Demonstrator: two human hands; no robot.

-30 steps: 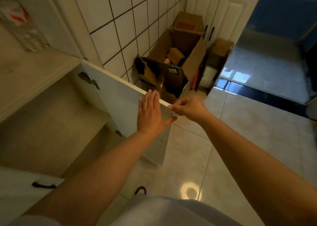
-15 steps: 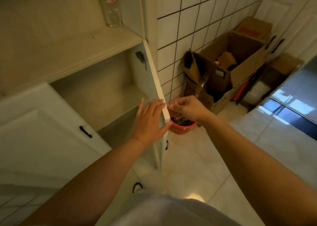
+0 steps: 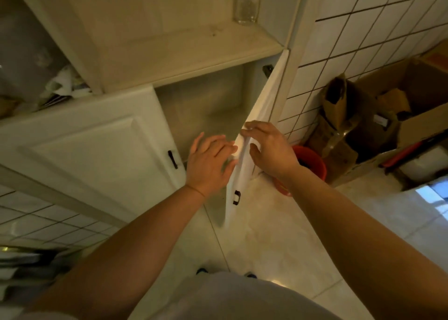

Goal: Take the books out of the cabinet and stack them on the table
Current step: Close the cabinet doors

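Head view: both hands are at the free edge of the open door [image 3: 260, 115]. The left hand [image 3: 209, 164] lies flat and released against its inner face; the right hand [image 3: 269, 147] curls over the edge, grasping it. No books show in the cabinet [image 3: 206, 106] at 12 o'clock. Swung wider, the door could likely hit the red bucket [image 3: 311, 162] at 3 o'clock, or pinch the right fingers against the tiled wall [image 3: 339, 52].

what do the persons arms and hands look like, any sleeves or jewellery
Both forearms are bare to the edge of the view, no sleeves showing. The left hand and right hand wear no gloves, rings or watch that I can see. Nails look short and unpainted.
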